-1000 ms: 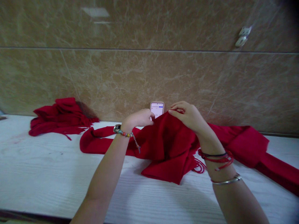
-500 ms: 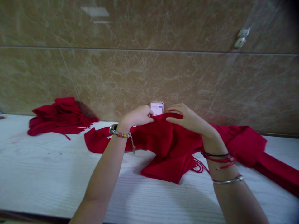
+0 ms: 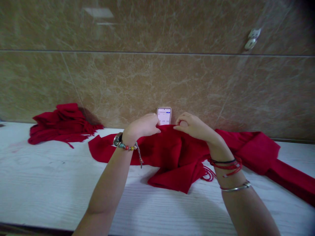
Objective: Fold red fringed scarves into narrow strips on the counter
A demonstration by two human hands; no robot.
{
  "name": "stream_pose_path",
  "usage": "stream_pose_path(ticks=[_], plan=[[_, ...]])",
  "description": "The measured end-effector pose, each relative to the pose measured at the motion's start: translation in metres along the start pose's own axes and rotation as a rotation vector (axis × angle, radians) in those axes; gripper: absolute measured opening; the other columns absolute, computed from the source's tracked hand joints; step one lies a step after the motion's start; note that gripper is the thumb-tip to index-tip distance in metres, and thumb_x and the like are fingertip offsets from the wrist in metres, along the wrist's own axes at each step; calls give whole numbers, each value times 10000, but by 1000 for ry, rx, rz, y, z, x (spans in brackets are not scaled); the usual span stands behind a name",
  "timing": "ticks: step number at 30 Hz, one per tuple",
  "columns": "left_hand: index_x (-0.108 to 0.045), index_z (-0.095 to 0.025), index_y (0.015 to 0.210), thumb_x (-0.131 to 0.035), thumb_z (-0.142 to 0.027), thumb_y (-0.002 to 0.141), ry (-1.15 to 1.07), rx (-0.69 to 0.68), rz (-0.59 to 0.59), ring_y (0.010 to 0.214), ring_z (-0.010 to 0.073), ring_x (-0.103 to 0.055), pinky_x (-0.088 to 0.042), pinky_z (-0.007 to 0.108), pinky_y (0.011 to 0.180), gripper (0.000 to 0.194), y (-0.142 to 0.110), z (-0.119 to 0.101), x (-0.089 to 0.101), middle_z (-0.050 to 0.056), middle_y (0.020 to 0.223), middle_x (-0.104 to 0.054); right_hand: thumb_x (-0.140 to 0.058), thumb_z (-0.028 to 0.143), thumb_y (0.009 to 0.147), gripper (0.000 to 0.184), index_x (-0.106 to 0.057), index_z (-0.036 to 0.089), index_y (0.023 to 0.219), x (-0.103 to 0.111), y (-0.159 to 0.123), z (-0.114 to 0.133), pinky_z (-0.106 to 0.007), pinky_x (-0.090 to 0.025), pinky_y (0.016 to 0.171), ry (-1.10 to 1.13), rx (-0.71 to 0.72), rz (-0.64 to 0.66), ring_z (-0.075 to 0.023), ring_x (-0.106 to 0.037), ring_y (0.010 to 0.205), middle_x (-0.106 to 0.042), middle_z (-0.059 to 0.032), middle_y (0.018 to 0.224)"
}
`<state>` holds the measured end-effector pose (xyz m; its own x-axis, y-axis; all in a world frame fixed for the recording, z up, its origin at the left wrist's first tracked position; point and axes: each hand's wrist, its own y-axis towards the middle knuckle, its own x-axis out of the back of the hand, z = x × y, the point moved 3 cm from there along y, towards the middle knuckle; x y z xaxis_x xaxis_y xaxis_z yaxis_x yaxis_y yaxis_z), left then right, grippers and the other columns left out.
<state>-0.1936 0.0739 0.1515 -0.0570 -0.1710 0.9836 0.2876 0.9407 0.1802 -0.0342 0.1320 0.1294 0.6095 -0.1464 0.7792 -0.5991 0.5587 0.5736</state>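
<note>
A red cloth [image 3: 169, 147] lies bunched across the white table, its upper edge lifted between my two hands. My left hand [image 3: 145, 126] pinches that edge from the left, with the thumb in front and the fingertips hidden behind. On the right, my right hand [image 3: 194, 126] is curled, thumb and fingers closed on the same edge. Thin red cords [image 3: 209, 173] loop out beside the cloth, under my right wrist. Just behind the edge, between my hands, a phone [image 3: 164, 115] leans on the wall with digits on its lit screen.
A heap of red cloth pieces with stringy ends [image 3: 61, 123] rests at the left against the tiled wall [image 3: 137, 82]. More folded red fabric [image 3: 256, 150] stretches off to the right over the white table [image 3: 73, 190]. A small white cat-shaped fixture [image 3: 253, 38] sits on the wall.
My right hand's fingers have curled in and closed on the cloth's edge. That edge has dropped slightly and looks straighter, uncovering more of the phone screen.
</note>
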Motion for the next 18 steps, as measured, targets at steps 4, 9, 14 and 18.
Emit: stream_pose_path(ticks=[4, 9, 14, 18], plan=[[-705, -127, 836, -565, -147, 702, -6, 80, 103, 743, 172, -615, -435, 221, 639, 195, 7, 6, -13, 90, 856, -689, -587, 290, 726, 114, -623, 206, 658, 22, -2, -4, -318, -459, 700, 35, -59, -154, -172, -569, 724, -612, -25, 749], [-711, -131, 789, -547, -129, 685, -22, 146, 142, 659, 165, -608, -422, 230, 592, 193, 13, 19, -20, 86, 765, -694, -572, 312, 726, 160, -609, 203, 616, 44, -11, -31, -364, -457, 682, -51, -201, -363, -212, -577, 724, -606, -51, 706], [-706, -155, 782, -573, -199, 706, -121, 44, 46, 809, 157, -613, -438, 207, 725, 159, 9, 22, -11, 51, 878, -693, -585, 298, 717, 151, -629, 207, 604, 32, -12, -35, -374, -472, 712, -111, -184, -106, -221, -596, 711, -615, -40, 655], [-701, -149, 747, -571, -184, 708, -90, -2, 44, 857, 166, -611, -437, 205, 759, 140, 8, 11, -10, 60, 919, -688, -650, 329, 694, 258, -676, 199, 915, 10, -9, -1, -366, -447, 869, -19, 31, 45, -232, -577, 963, -627, -72, 1014]])
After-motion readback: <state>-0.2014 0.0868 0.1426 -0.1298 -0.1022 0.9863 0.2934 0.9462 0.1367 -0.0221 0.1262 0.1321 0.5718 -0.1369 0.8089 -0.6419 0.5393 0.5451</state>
